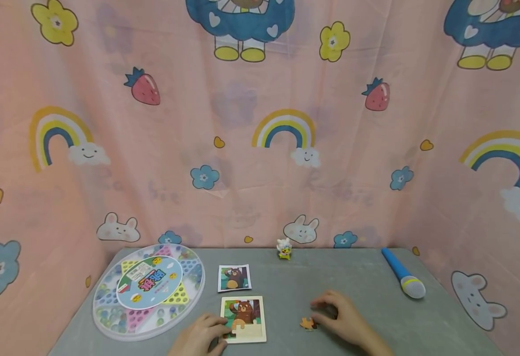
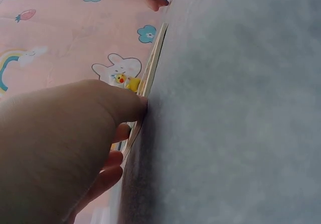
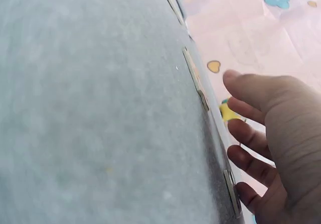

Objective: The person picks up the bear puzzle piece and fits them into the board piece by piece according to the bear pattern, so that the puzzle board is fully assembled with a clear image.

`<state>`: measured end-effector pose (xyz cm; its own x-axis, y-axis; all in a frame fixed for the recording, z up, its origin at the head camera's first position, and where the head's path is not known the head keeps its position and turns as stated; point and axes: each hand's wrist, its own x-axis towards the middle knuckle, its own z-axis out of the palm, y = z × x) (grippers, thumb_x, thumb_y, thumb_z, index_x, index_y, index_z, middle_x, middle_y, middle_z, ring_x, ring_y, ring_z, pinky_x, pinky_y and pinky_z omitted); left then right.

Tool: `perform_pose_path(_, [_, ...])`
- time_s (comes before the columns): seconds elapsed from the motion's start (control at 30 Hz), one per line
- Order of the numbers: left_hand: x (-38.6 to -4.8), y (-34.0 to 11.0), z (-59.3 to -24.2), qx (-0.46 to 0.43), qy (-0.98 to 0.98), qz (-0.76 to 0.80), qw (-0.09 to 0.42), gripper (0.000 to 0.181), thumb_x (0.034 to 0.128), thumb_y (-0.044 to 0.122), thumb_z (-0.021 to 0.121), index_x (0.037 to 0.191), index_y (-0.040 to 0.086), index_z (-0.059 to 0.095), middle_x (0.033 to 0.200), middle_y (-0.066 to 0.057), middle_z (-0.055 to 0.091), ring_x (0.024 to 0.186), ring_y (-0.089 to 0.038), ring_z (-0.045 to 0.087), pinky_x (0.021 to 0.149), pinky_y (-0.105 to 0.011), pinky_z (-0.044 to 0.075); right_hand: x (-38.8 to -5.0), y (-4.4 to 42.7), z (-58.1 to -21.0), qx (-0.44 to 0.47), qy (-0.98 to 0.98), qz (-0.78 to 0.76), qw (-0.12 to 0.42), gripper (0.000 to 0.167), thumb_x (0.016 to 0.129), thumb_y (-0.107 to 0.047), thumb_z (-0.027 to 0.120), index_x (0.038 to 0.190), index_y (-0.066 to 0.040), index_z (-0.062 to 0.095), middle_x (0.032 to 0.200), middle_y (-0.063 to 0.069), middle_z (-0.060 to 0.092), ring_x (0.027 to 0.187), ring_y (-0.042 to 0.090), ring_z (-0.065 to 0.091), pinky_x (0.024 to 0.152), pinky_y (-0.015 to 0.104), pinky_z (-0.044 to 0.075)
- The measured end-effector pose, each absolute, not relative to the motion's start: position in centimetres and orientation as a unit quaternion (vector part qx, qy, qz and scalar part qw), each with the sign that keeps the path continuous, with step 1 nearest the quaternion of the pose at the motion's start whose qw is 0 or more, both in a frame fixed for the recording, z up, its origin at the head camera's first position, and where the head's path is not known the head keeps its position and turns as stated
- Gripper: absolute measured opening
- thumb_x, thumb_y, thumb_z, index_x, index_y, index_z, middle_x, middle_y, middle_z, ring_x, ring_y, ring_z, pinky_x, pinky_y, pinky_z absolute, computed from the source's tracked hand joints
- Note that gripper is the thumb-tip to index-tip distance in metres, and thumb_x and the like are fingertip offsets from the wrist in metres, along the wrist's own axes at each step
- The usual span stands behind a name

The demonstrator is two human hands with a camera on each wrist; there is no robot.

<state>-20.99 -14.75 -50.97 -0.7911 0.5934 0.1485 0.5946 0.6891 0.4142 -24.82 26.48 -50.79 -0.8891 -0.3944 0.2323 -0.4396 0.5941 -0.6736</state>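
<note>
A bear jigsaw puzzle in a pale wooden tray (image 1: pixel 243 340) lies on the grey table, its picture filled in above and bare wood showing along the lower part. My left hand (image 1: pixel 201 335) holds the tray at its near left corner; in the left wrist view the thumb (image 2: pixel 131 106) presses on the tray's edge (image 2: pixel 156 50). To the right, my right hand (image 1: pixel 342 319) hovers with loosely curled, parted fingers beside a loose orange puzzle piece (image 1: pixel 307 324). In the right wrist view, flat pieces (image 3: pixel 194 78) lie on the table by the fingertips, and nothing is between thumb and fingers.
Behind the tray lies a small bear picture card (image 1: pixel 235 278). A round Chinese checkers set (image 1: pixel 193 291) with marbles is at the left. A small white and yellow figurine (image 1: pixel 284 249) stands at the back, and a blue toy microphone (image 1: pixel 402 274) lies at the right.
</note>
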Motion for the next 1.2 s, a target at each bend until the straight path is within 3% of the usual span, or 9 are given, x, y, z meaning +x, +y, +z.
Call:
perform_pose_path(0.23, [-21.2,-14.5,-51.2,-0.339,-0.918,-0.206,0.001,0.033,0.0984,0.027,0.076,0.127,0.011,0.077,0.132,-0.007,0.068,0.122,-0.027,0.064,0.098,-0.041,0.058,-24.6,27.2,-51.6,0.25,-0.902,0.353,0.002,0.03,0.091,-0.049,0.082,0.116,-0.035,0.076,0.116,-0.016,0.067,0.109,0.008,0.059,0.089,0.032,0.052])
perform_pose_path(0.43, [-21.2,-14.3,-51.6,-0.341,-0.924,-0.175,-0.002,0.042,0.0997,0.028,0.074,0.134,0.004,0.072,0.136,-0.008,0.068,0.126,-0.028,0.065,0.101,-0.039,0.058,-24.3,27.4,-52.0,0.259,-0.905,0.337,-0.001,0.024,0.091,-0.051,0.082,0.113,-0.041,0.077,0.115,-0.015,0.063,0.106,0.005,0.052,0.087,0.04,0.043])
perform_pose_path(0.7, [-21.2,-14.4,-52.2,-0.37,-0.911,-0.181,0.038,0.038,0.099,0.023,0.076,0.131,0.004,0.074,0.131,-0.009,0.068,0.12,-0.026,0.066,0.095,-0.035,0.059,-24.0,27.0,-51.9,0.245,-0.912,0.328,-0.014,0.019,0.093,-0.052,0.079,0.109,-0.043,0.078,0.113,-0.013,0.061,0.106,0.007,0.05,0.089,0.048,0.039])
perform_pose_path(1.2, [-21.1,-14.5,-52.1,-0.365,-0.911,-0.184,0.043,0.039,0.0993,0.023,0.075,0.132,0.002,0.073,0.133,-0.01,0.068,0.123,-0.028,0.064,0.1,-0.038,0.058,-24.2,27.2,-52.1,0.283,-0.904,0.317,0.036,0.019,0.095,-0.049,0.078,0.112,-0.039,0.079,0.114,-0.014,0.063,0.103,0.004,0.051,0.083,0.035,0.044])
